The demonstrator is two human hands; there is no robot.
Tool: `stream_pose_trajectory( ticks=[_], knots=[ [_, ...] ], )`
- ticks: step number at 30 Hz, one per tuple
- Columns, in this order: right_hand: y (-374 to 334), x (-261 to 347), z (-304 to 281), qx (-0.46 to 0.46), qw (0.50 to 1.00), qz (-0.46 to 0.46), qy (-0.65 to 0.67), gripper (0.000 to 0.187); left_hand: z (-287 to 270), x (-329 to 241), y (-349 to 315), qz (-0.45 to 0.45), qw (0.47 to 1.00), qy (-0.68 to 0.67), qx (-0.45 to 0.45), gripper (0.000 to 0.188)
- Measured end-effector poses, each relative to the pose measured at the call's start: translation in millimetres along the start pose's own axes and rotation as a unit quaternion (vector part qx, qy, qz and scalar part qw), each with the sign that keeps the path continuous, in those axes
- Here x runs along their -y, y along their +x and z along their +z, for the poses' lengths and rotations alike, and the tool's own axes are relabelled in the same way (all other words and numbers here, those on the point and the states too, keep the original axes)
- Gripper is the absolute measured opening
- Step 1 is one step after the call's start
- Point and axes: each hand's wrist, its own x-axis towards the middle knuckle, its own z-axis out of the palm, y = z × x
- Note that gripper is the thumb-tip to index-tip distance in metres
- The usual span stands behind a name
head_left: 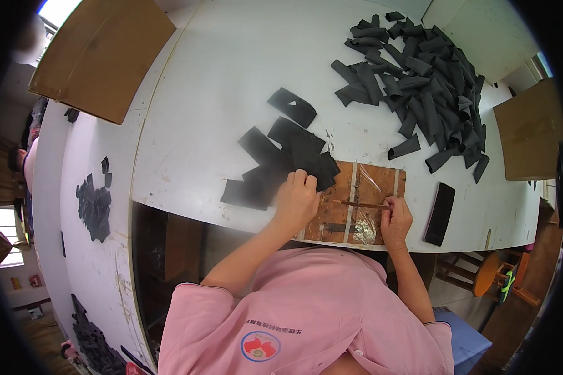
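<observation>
My right hand (pixel 396 222) is closed round one end of a thin brown stick (pixel 368 205), which points left across a worn brown board (pixel 381 178) with pale strips on it. The kind of tool is too small to tell. My left hand (pixel 299 197) has its fingers curled and pressed on the edge of a black flat piece (pixel 308 153), which looks like fabric or foam. That piece lies on a loose overlapping heap of similar black pieces (pixel 259 147), partly over the board's left edge. Another black piece (pixel 292 106) sits just beyond the heap.
A large pile of rolled black tubes (pixel 428 81) covers the table's far right. A dark phone (pixel 440 214) lies right of the board. Cardboard boxes stand at the far left (pixel 106 56) and right (pixel 528 131). More black pieces (pixel 94 209) rest on the left table; a wooden stool (pixel 485 274) stands lower right.
</observation>
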Motion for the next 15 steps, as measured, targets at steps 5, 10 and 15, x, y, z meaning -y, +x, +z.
stream_pose_trajectory(
  ticks=[5,10,15],
  knots=[
    [0,-2,-1,-0.003,1.0,0.009,-0.006,0.007,-25,3,24,-0.111,0.977,-0.184,-0.002,0.026],
    [0,-1,-1,0.002,1.0,0.004,-0.006,0.007,-6,62,92,-0.158,0.971,-0.083,-0.156,0.019],
    [-1,-1,-1,0.007,1.0,0.015,-0.001,0.009,21,76,136,-0.148,0.986,0.057,-0.053,0.025]
  ],
)
